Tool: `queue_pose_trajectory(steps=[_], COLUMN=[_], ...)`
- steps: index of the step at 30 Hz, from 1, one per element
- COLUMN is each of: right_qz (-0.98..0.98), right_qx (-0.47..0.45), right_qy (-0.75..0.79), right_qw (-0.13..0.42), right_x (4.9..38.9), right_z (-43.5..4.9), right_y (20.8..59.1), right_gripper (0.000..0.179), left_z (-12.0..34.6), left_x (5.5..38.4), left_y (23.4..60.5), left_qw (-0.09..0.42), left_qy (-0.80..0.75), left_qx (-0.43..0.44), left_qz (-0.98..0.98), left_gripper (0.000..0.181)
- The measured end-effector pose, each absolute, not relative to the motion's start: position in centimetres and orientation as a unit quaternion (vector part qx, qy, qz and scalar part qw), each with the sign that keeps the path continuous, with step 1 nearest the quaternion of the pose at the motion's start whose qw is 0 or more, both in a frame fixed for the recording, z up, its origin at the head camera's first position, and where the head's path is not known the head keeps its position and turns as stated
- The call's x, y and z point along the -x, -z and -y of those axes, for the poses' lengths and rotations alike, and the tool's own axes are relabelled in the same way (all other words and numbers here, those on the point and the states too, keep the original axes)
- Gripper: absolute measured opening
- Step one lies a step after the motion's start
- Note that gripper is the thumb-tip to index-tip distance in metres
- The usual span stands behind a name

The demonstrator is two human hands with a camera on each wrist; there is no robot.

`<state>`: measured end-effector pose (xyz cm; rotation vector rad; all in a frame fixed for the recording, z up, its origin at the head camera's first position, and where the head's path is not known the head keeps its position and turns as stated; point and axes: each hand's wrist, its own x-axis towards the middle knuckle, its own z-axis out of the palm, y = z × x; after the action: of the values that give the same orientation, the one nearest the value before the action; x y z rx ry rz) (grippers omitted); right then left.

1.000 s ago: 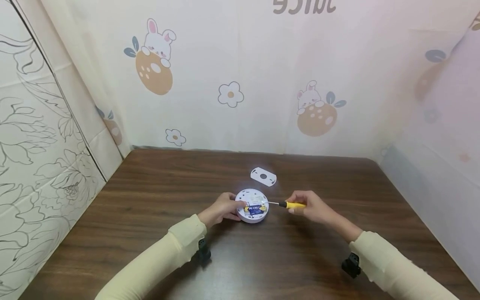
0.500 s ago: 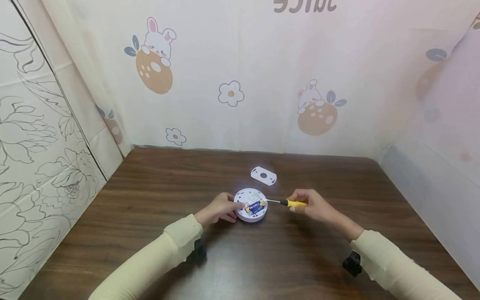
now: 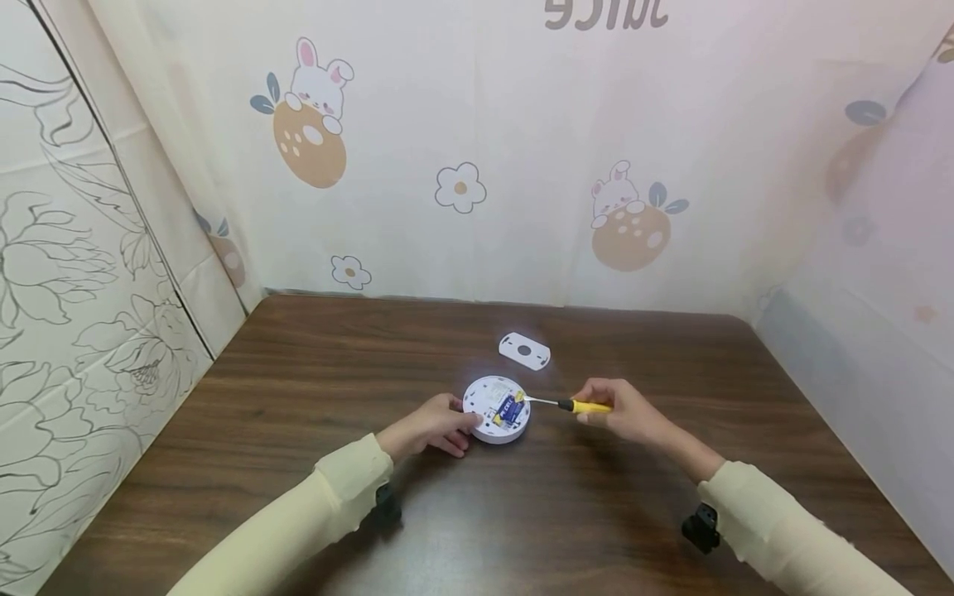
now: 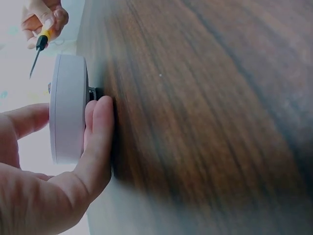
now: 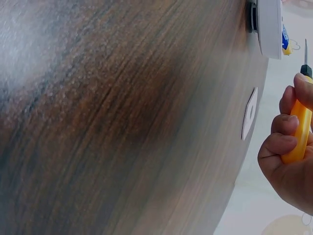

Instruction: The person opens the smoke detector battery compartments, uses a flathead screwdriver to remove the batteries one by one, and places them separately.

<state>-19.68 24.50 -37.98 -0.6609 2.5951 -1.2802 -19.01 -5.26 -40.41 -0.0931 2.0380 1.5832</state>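
Pointing a yellow-handled screwdriver (image 3: pixel 564 405) at the battery (image 3: pixel 509 410), contact unclear | right hand (image 3: pixel 626 409) grips it, fingers curled | left hand (image 3: pixel 432 421) pinches the white round device (image 3: pixel 483 399), lower centre of head view | likely prying: brace the device firmly, lever gently, guard against slipping

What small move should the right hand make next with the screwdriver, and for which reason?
Perhaps lower the tip of the screwdriver toward the nearest end of the battery: the right wrist view shows a gap between them, while the left hand pinches the round device, which may steady it.
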Motion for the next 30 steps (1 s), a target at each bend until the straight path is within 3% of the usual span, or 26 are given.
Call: queue_pose_trajectory(steps=[7,17,30], right_qz=[-0.872,-0.868,-0.874], right_qx=[0.219,0.23,0.212], right_qy=[0.429,0.433,0.431], right_qw=[0.083,0.08,0.08], right_x=[19.5,19.4,19.2], right_z=[-24.7,-24.6,-24.8], right_y=[38.0,37.7,37.6], right_gripper=[0.011,0.011,0.011], left_z=[5.9,6.3,5.4], left_x=[18.5,21.7,23.0], left_y=[39.8,39.8,40.3], left_qw=[0.308,0.244,0.287], left_qy=[-0.555,-0.583,-0.592], left_qx=[0.013,0.005,0.002], left_qz=[-0.773,-0.775,-0.753], left_gripper=[0.044,0.049,0.037])
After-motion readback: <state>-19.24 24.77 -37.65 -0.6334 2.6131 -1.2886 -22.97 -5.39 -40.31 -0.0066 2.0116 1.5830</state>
